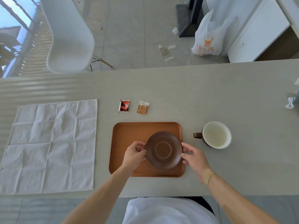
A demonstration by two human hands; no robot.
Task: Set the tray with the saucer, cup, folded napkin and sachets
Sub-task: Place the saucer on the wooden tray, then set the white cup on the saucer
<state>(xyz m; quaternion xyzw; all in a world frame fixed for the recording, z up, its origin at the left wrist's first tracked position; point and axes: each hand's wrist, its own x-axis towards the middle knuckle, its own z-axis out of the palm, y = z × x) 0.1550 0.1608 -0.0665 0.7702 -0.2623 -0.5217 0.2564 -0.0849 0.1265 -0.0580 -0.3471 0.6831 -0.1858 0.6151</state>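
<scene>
A brown saucer (163, 150) lies on the right half of a wooden tray (129, 135) near the table's front edge. My left hand (134, 155) grips the saucer's left rim and my right hand (195, 159) holds its right rim. A brown cup (216, 135) with a white inside stands on the table just right of the tray, handle pointing left. A white napkin (50, 146) lies spread flat, unfolded, at the left. Two sachets sit beyond the tray: a red and black sachet (124, 106) and a tan sachet (143, 107).
The grey table (210, 94) runs across the view. A white chair (69, 34) stands beyond its far edge at the left, and a plastic bag (208, 38) sits on the floor at the right. A white cord (290, 102) lies at the table's right edge.
</scene>
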